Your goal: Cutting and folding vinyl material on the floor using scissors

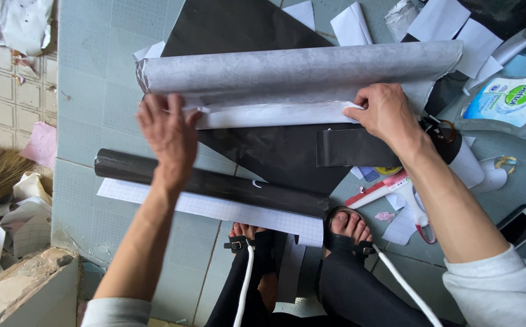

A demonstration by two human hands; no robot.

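Grey film roll (299, 69) across upper centre of frame, white backing sheet (269, 114) peeling from lower edge. Looks light, thin, floppy, prone to creasing; best held at both ends of loose edge. Left hand (167, 136) flat, fingers spread, pressing roll's left end. Right hand (385, 115) pinching backing edge at right. Black roll (214, 181) just below, on tiled floor (87, 66). Clear bottle (505, 103) at right.

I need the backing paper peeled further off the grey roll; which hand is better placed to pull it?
Probably the right hand: its fingers already pinch the white backing paper at its edge. The left hand lies flat, pressing the grey roll.
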